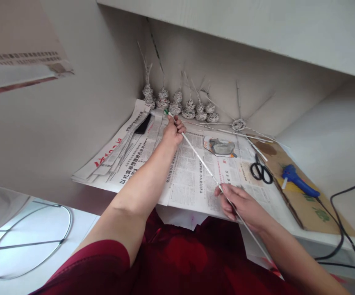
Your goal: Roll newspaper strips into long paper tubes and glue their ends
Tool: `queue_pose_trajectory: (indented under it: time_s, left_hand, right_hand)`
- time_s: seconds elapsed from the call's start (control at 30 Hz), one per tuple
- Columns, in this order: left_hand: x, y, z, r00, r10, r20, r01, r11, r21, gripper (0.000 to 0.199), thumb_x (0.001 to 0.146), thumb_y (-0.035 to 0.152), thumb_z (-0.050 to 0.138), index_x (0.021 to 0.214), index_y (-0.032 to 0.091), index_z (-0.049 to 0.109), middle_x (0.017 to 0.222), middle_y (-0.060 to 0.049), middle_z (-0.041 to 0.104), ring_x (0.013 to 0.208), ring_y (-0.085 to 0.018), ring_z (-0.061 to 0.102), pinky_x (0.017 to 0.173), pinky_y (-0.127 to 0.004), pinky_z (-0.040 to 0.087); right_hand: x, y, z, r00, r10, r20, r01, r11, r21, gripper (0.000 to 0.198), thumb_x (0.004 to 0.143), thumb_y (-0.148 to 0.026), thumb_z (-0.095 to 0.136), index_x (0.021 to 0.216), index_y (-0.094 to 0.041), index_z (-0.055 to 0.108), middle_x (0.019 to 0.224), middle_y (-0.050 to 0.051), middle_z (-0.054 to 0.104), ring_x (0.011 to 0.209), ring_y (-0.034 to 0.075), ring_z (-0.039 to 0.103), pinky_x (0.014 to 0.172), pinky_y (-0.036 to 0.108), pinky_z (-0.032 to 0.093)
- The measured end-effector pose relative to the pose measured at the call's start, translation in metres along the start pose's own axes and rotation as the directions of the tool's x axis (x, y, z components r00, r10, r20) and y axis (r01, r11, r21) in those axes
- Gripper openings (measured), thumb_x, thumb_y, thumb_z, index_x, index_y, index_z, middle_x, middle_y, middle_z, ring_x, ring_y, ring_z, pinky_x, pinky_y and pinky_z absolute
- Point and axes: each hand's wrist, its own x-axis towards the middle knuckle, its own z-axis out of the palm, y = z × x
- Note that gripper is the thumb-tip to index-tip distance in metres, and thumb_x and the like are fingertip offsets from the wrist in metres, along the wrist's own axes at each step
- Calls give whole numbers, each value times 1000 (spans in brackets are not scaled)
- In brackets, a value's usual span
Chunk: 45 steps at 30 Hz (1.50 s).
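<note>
A long, thin rolled-paper stick (pixel 200 159) runs slantwise over the newspaper. My left hand (pixel 175 129) is closed around its far part, and a small green tip (pixel 166 111) shows just beyond the fingers. Nearer my body, my right hand (pixel 237 204) pinches the same stick between thumb and fingers; its tail slopes down past the right wrist. Several gourd-shaped woven paper pieces (pixel 175 107) stand in a row against the back wall, just past my left hand. To their right leans a started weave (pixel 238 124) with paper spokes sticking out.
Newspaper (pixel 183 180) covers the shelf top, with stacked paper strips (pixel 116 153) and a dark phone (pixel 142 124) at left. A grey lump (pixel 223 146) lies on a paper scrap. Black scissors (pixel 261 172) and a corded blue glue gun (pixel 302 183) on cardboard (pixel 325 217) are at right.
</note>
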Motion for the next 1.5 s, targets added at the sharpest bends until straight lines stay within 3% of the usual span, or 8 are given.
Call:
queue_pose_trajectory:
  time_s: [0.17, 0.3, 0.47, 0.73, 1.03, 1.17, 1.33, 1.5]
  left_hand:
    - [2, 0, -1, 999, 43, -8, -42, 999, 24, 37, 92, 44, 36, 69, 16, 45, 48, 7, 30, 33, -3, 26, 32, -14, 17]
    - [1, 3, 0, 999, 27, 19, -27, 1000, 10, 38, 93, 43, 35, 68, 16, 44, 48, 7, 29, 33, -3, 25, 31, -14, 16]
    - [-1, 5, 1, 997, -8, 81, 11, 1000, -29, 37, 94, 40, 33, 69, 16, 45, 48, 7, 27, 34, -3, 25, 31, -14, 17]
    - [-3, 3, 1, 1000, 15, -2, -15, 999, 43, 37, 92, 44, 35, 69, 17, 44, 47, 7, 28, 34, -3, 25, 32, -13, 19]
    - [-5, 6, 4, 997, -32, 76, 35, 999, -40, 37, 94, 41, 34, 67, 17, 44, 47, 8, 24, 33, -4, 24, 31, -14, 16]
    - [-5, 6, 4, 998, -40, 48, 42, 998, -38, 36, 93, 42, 36, 69, 17, 45, 46, 8, 24, 33, -4, 23, 31, -14, 16]
    - [-4, 4, 3, 1000, -13, 21, 13, 1000, -6, 37, 92, 45, 36, 69, 17, 44, 47, 8, 25, 34, -4, 24, 32, -14, 18]
    - [-5, 5, 4, 999, -20, 45, 20, 1000, -12, 37, 93, 42, 36, 67, 17, 43, 47, 8, 22, 34, -4, 21, 31, -15, 15]
  right_hand:
    - [5, -5, -7, 866, -366, -342, 8, 693, -721, 24, 87, -45, 44, 82, -22, 52, 64, 0, 51, 56, 16, 48, 54, 28, 32]
    - [9, 0, -3, 990, -75, -121, 55, 985, -164, 31, 91, -49, 34, 80, -23, 46, 53, -6, 34, 43, 11, 34, 44, 24, 29]
    - [10, 0, 5, 960, 57, 274, -171, 893, 415, 32, 90, -52, 35, 76, -24, 37, 46, -11, 16, 34, 8, 14, 35, 22, 19]
    - [16, -5, -5, 913, -302, -275, 104, 823, -558, 25, 86, -47, 47, 84, -22, 51, 61, -2, 47, 56, 15, 46, 56, 28, 34]
    - [22, -2, 6, 960, 24, 278, -153, 880, 450, 37, 89, -56, 35, 71, -24, 32, 44, -11, 15, 35, 9, 17, 37, 22, 21]
    - [20, -8, 2, 999, -44, -17, 44, 999, -25, 33, 89, -54, 37, 83, -23, 44, 51, -7, 34, 44, 12, 40, 47, 25, 32]
    - [22, -9, -10, 872, -386, -301, 58, 692, -720, 24, 87, -46, 45, 83, -23, 53, 59, -1, 48, 55, 17, 48, 54, 29, 32]
    - [24, -6, -2, 998, -38, 41, 34, 997, 73, 33, 92, -51, 33, 78, -23, 45, 48, -8, 28, 39, 10, 32, 43, 24, 28]
